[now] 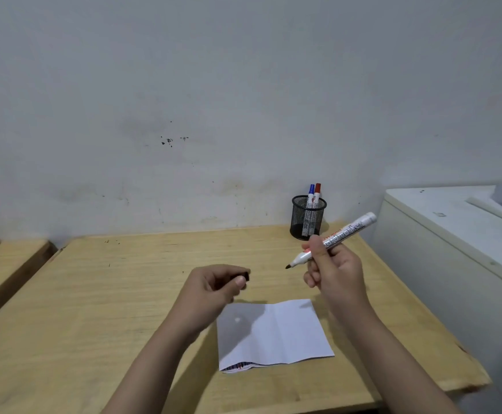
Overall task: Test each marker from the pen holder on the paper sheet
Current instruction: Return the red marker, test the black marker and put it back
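Observation:
My right hand (pixel 334 271) grips a white board marker (pixel 337 238) with its black tip bare, pointing down-left above the table. My left hand (pixel 213 286) pinches the marker's black cap (pixel 244 276) between thumb and fingers. Both hands hover just beyond a folded white paper sheet (pixel 276 333) that lies flat on the wooden table (pixel 109 294). A black mesh pen holder (pixel 308 218) stands at the table's far edge by the wall. Inside it stand a blue-capped marker (pixel 311 194) and a red-capped marker (pixel 317 193).
A white cabinet (pixel 452 234) stands along the table's right side, with a pale object on top. A second wooden surface (pixel 2 264) lies to the left, separated by a gap. A grey wall rises behind.

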Available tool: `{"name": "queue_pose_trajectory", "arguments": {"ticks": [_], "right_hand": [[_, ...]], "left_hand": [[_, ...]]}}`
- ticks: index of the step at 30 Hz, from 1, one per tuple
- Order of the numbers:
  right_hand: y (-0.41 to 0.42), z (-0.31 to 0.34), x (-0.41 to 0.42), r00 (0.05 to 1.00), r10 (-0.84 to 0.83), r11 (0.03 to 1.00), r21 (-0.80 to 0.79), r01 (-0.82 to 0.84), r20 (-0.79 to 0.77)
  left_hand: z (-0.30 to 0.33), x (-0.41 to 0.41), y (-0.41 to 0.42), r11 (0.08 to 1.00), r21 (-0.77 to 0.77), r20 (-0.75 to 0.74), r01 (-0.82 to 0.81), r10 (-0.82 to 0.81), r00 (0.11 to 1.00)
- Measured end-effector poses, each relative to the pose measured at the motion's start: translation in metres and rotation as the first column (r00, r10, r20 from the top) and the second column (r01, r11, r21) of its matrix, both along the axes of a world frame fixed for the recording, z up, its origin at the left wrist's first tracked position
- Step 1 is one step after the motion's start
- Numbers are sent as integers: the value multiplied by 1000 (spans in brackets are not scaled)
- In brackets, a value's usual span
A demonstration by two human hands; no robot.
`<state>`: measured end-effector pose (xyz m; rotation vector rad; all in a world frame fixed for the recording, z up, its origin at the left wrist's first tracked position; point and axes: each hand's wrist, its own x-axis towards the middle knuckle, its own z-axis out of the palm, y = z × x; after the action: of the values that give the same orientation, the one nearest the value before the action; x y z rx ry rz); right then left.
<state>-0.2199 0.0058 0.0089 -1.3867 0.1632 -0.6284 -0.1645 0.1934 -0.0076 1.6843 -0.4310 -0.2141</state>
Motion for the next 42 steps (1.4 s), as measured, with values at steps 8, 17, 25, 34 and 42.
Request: {"name": "queue_pose_trajectory", "arguments": {"ticks": [8,17,25,34,42], "right_hand": [[-3,-22,-7,996,-9,1000,14,10,-90],[-2,-31,-8,993,-14,999,-35,10,-114],[11,-41,3,987,86,992,-77,-96,-132],[56,-55,45,970,110,993,-25,-118,-215],[68,-82,62,933,166,972,-109,-210,-321]], "left_hand": [[-30,60,5,790,569,249,-229,101,963],[-46,80,0,699,681,276,-216,28,961],[-53,58,26,850,457,166,-261,207,964],[-72,22,39,876,457,201,-153,65,977],[-78,22,40,868,459,294,-189,53,954]]}}
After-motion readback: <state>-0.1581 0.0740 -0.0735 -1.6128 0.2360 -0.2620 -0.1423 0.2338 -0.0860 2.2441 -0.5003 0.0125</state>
